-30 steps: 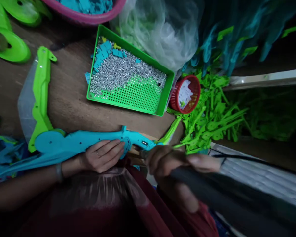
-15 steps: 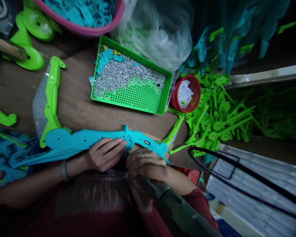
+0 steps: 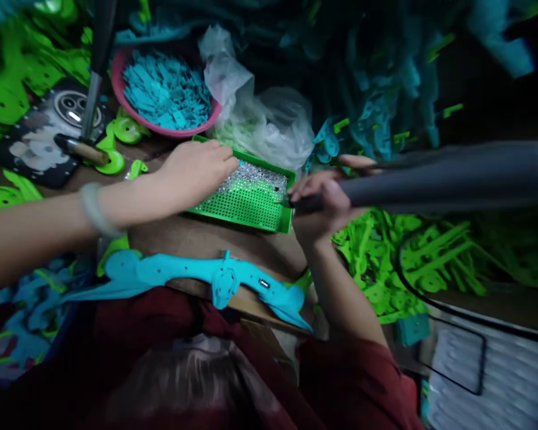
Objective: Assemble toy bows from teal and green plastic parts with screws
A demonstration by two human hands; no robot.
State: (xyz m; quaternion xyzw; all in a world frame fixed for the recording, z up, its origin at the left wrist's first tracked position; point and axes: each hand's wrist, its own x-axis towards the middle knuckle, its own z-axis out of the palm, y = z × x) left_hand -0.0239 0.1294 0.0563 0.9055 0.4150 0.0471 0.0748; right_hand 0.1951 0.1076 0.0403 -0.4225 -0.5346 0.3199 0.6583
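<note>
My left hand [image 3: 197, 173] reaches over the left part of a green perforated tray [image 3: 246, 206] of small silver screws [image 3: 262, 177]. Its fingers bend down close together and their tips are hidden, so what they pinch, if anything, does not show. A dark, cylindrical electric screwdriver [image 3: 430, 182] is gripped in my right hand [image 3: 325, 203], lying nearly level and blurred. Its tip points left at the tray's right end. Nearer my body, a blue bow-shaped plastic body [image 3: 174, 269] rests on the table edge, touched by neither hand.
Behind the tray are a pink bowl [image 3: 121, 98] of blue pieces and a clear plastic bag [image 3: 278, 125]. A phone [image 3: 38, 143] and a hammer-like tool [image 3: 83, 148] lie at left. Green parts [image 3: 385, 263] are heaped at right; blue parts [image 3: 40, 310] fill a container at lower left.
Both hands have left the blue body. The left has moved up to the screw tray; the right has raised the screwdriver beside the tray. The camera view has shifted too.
</note>
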